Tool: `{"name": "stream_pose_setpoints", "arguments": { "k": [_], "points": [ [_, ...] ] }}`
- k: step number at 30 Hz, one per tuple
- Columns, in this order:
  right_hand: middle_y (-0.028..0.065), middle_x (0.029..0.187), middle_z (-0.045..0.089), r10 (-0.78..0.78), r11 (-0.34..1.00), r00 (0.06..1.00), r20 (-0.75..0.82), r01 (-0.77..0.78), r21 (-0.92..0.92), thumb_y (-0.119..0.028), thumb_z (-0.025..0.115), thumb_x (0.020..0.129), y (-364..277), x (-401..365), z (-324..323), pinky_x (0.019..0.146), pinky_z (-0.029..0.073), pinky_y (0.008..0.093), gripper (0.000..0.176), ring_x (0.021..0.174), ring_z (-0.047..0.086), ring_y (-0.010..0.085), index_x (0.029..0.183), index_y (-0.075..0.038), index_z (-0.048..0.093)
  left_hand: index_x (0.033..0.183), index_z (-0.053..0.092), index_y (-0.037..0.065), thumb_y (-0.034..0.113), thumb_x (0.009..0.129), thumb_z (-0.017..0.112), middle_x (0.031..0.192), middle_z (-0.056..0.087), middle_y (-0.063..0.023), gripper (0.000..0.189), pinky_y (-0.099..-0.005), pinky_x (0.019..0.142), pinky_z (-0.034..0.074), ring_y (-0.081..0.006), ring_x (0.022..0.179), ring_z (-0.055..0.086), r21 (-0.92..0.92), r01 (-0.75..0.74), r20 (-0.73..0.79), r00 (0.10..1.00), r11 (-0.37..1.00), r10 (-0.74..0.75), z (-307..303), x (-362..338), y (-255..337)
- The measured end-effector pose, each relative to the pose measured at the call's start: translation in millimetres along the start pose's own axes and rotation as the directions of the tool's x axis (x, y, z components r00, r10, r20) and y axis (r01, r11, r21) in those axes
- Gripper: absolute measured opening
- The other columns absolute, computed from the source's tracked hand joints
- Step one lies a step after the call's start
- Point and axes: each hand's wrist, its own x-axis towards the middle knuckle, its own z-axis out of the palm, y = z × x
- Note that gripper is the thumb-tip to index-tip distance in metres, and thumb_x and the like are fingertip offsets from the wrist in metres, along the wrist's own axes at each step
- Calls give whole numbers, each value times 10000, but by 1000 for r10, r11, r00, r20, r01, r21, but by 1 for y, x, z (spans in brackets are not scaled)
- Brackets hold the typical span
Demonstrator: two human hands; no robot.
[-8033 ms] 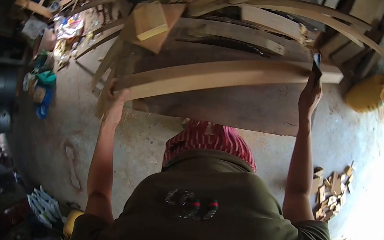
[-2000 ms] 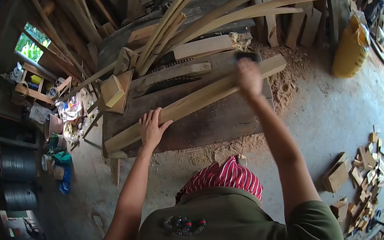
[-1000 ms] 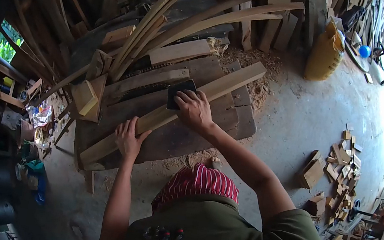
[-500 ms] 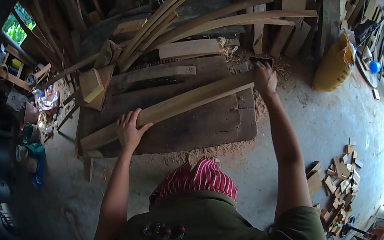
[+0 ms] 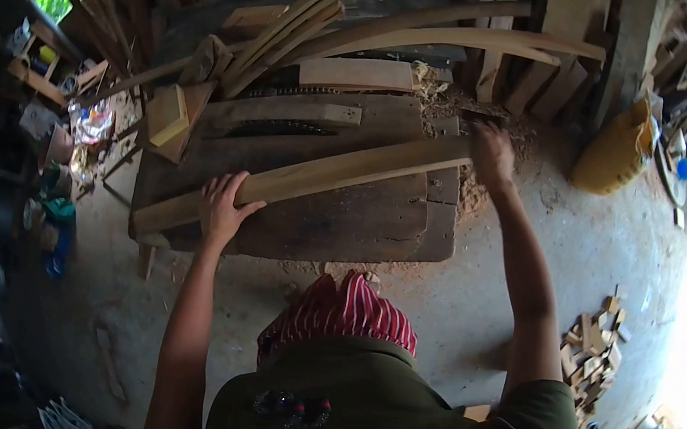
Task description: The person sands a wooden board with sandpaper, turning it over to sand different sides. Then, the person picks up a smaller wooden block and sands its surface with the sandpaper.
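A long wooden plank (image 5: 324,167) lies slantwise across a dark, worn workbench (image 5: 341,228). My left hand (image 5: 225,207) grips the plank near its left end, fingers over the far edge and thumb along the near side. At the plank's far right end is my right hand (image 5: 493,155), closed and blurred by motion. A dark flat shape shows just beyond its fingers; I cannot make out what the hand holds.
Curved wooden strips (image 5: 441,34) and a short board (image 5: 357,74) lie behind the plank. Shavings (image 5: 479,199) cover the floor by the bench's right end. A yellow sack (image 5: 615,153) stands at right, with a heap of wood offcuts (image 5: 595,341) nearer.
The whole view has shifted and turned slightly. My left hand stays on the plank near its left end. My right hand remains at the far end and looks more blurred.
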Motion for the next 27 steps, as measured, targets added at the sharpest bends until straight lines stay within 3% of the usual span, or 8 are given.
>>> {"name": "stream_pose_setpoints", "arguments": {
  "k": [3, 5, 10, 19, 21, 22, 24, 27],
  "points": [
    [131, 1087, 694, 287, 940, 945, 155, -309, 147, -187, 472, 946, 13, 12, -3, 973, 442, 481, 261, 1075, 628, 332, 1062, -81, 681, 1185, 617, 107, 472, 708, 792, 1053, 650, -58, 625, -431, 885, 449, -293, 975, 595, 1, -14, -44, 999, 1000, 14, 0, -1, 1],
    [121, 1145, 686, 27, 963, 997, -79, -5, 270, -164, 492, 949, -15, 9, 14, 1010, 425, 481, 277, 1116, 608, 342, 1146, -79, 668, 1202, 613, 105, 449, 712, 801, 1071, 645, -68, 627, -438, 898, 443, -299, 986, 587, -24, -14, -73, 997, 1000, 12, 1, -4, -1],
    [126, 1334, 592, -271, 836, 963, 10, 230, 498, -22, 474, 889, -153, -19, -21, 1122, 348, 446, 418, 1294, 502, 337, 1295, -46, 569, 1177, 618, 121, 467, 693, 798, 1051, 647, -46, 622, -417, 929, 439, -262, 982, 595, 19, 16, -53, 998, 1000, -15, 0, -4, 0],
    [153, 1308, 612, -10, 935, 995, 95, -24, 355, -149, 404, 990, -35, 2, 10, 1000, 469, 376, 366, 1190, 595, 306, 1274, -58, 616, 1520, 284, 171, 633, 852, 600, 1514, 384, -91, 872, -487, 1166, 274, -299, 1329, 431, -31, -28, -113, 993, 999, 25, -2, -24, -6],
    [173, 1278, 626, 76, 996, 996, 37, -77, 35, -218, 436, 999, -37, -6, 26, 966, 486, 406, 386, 1154, 612, 338, 1305, -39, 590, 1512, 283, 133, 616, 884, 564, 1520, 353, -151, 841, -537, 1165, 247, -341, 1362, 394, -88, 56, -129, 989, 995, -67, -21, -37, -18],
    [168, 1271, 632, 228, 956, 966, 121, -246, 161, -237, 426, 1004, -67, -7, 17, 964, 491, 410, 390, 1130, 630, 334, 1300, -50, 598, 1503, 299, 109, 606, 890, 560, 1514, 357, -168, 831, -549, 1158, 248, -356, 1356, 397, -130, 100, -157, 980, 986, -120, -32, -50, -30],
    [185, 1282, 620, -44, 969, 997, 63, 27, 244, -219, 351, 1038, -128, -9, 6, 1013, 481, 407, 392, 1189, 600, 309, 1254, -9, 603, 1385, 429, 30, 444, 882, 664, 1387, 471, -191, 693, -539, 1090, 342, -348, 1283, 452, -132, 281, -310, 899, 951, -309, -60, -77, -52],
    [173, 1297, 613, -113, 946, 987, 110, 73, 317, -124, 413, 981, -246, -11, -14, 1069, 440, 393, 347, 1214, 585, 297, 1233, -7, 620, 1421, 385, -8, 439, 952, 572, 1331, 463, -241, 675, -490, 1054, 377, -372, 1237, 469, -251, 503, -452, 694, 827, -560, -61, -120, -110]
  ]
}}
